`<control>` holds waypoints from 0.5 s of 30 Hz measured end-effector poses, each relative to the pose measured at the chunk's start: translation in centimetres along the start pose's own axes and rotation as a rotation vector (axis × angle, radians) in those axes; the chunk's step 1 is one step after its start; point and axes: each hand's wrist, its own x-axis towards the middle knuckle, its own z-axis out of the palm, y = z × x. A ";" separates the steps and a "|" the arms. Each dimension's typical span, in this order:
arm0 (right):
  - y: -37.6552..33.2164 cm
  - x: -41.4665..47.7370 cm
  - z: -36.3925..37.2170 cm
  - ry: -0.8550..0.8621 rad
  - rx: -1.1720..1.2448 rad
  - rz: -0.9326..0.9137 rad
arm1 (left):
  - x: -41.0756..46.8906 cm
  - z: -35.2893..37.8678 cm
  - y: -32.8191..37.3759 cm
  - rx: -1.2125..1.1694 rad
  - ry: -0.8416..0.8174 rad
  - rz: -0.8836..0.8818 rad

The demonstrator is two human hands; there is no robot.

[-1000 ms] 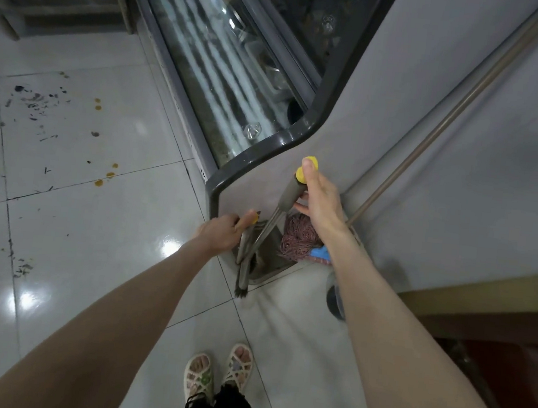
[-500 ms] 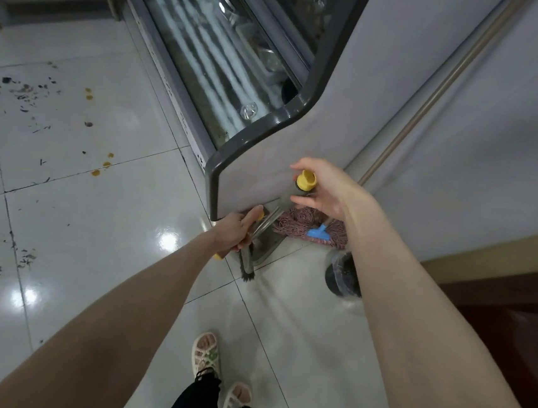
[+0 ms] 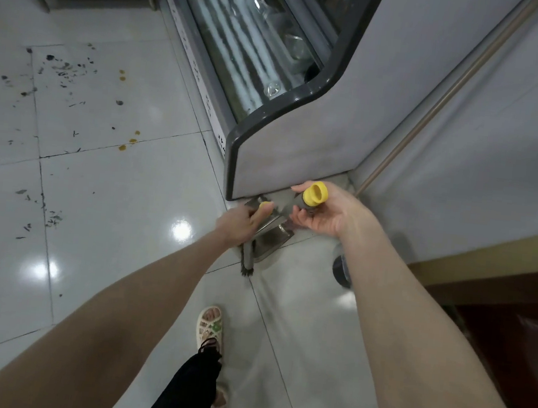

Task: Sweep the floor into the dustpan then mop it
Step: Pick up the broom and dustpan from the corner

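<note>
We reach both arms down to the foot of a glass-fronted display case (image 3: 276, 50), where its grey side panel meets the white tiled floor (image 3: 122, 209). Our left hand (image 3: 237, 224) is closed around a grey handle with a yellow cap (image 3: 264, 205) just showing at the thumb; this appears to be the broom (image 3: 248, 261), whose dark bristles touch the tile just below the hand. Our right hand (image 3: 329, 211) is turned palm up with the fingers loosely curled around the yellow-capped handle end (image 3: 315, 193) of what seems to be the dustpan; the fingers are not fully closed, and we cannot tell how firm the hold is. The metal dustpan (image 3: 272, 237) stands on the floor between our two hands, touching the bottom corner of the case.

A long brown pole (image 3: 434, 108), likely the mop handle, leans in the gap between the case and the grey wall (image 3: 497, 143); its lower end is hidden behind our right hand. A dark round object (image 3: 341, 271) sits on the floor beside our right forearm.

The dirt to be swept, dark scraps (image 3: 60, 67) and a few yellow specks (image 3: 129, 140), lies scattered on the tiles well to the left. One sandalled foot (image 3: 210, 328) shows below.
</note>
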 end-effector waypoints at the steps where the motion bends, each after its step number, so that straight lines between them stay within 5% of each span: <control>1: 0.5 -0.3 -0.1 -0.001 -0.006 0.008 | -0.7 0.0 0.0 0.004 0.008 0.000; 15: 8.3 -7.9 5.0 -0.051 -0.215 -0.053 | -12.9 -4.0 -7.6 -0.056 0.224 -0.169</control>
